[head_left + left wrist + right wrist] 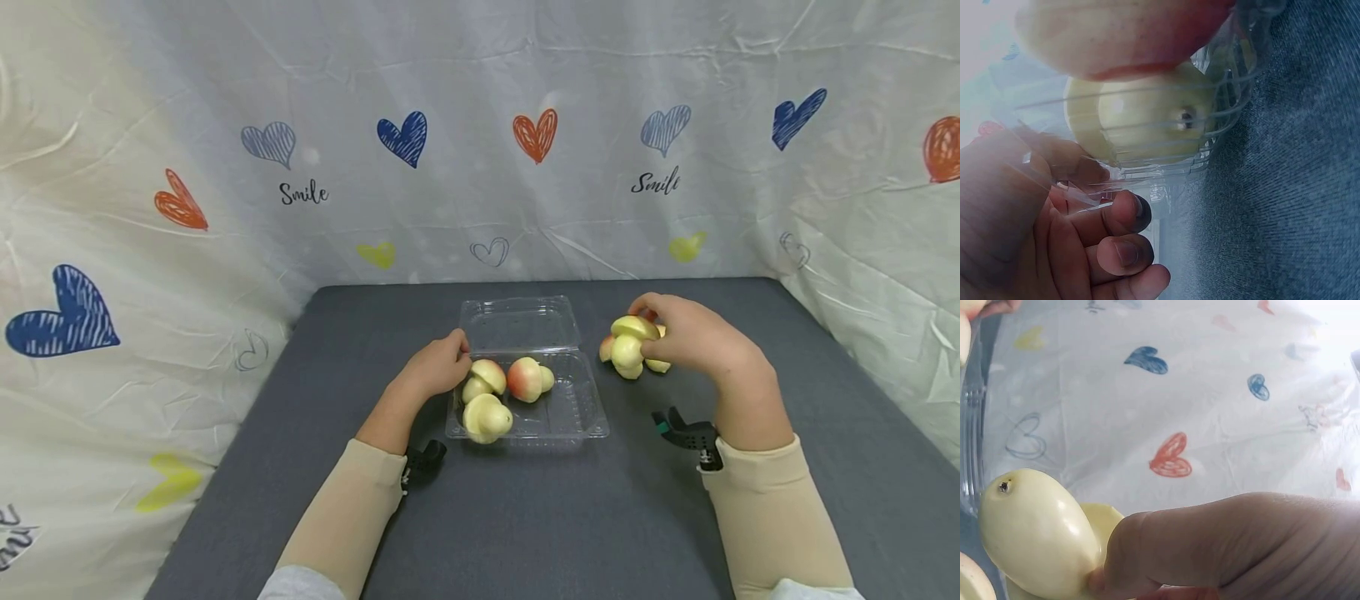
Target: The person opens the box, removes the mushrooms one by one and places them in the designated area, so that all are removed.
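A clear plastic clamshell container (570, 404) lies on the table with its lid folded back. In it sit three pale yellow mushrooms with reddish blush: one by the left wall (487, 377), one in front (487, 419) and one to the right (525, 380). My left hand (437, 365) pinches the container's left rim; in the left wrist view its other fingertips (1125, 253) curl beside the clear wall. Right of the container, my right hand (693, 335) grips a mushroom (1038, 531) between thumb and fingers, over a small cluster. The fingertips on its far side are partly hidden.
More mushrooms (658, 365) lie close under and beside my right hand. The open lid (517, 323) extends behind the container. A dark grey cloth covers the table (540, 517), and a white heart-print sheet (465, 192) hangs behind it.
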Demonstrator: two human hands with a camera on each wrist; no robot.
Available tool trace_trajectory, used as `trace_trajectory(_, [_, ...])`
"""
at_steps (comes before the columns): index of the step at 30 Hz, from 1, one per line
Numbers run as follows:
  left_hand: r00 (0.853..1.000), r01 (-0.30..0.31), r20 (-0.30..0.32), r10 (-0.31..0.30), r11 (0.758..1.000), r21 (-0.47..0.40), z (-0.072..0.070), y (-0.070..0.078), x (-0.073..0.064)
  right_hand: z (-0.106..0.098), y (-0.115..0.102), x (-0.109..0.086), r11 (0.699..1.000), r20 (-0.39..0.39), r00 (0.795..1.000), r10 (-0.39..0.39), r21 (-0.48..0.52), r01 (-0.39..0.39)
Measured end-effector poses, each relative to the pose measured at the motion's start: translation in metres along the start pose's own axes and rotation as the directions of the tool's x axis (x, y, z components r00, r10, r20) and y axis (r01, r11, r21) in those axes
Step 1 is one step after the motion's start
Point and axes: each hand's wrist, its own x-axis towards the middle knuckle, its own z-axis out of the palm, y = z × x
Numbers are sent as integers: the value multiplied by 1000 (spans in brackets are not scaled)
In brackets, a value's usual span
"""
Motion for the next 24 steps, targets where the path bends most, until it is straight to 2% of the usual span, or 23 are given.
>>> trace_trajectory(7, [1000, 1, -3, -1, 1000, 1, 1, -1, 0, -5, 11, -1, 999, 17, 999, 50, -9, -50])
trace_trajectory(24, [1000, -5, 0, 5, 1000, -5, 0, -1, 0, -16, 42, -3, 984, -13, 984, 178, -21, -178])
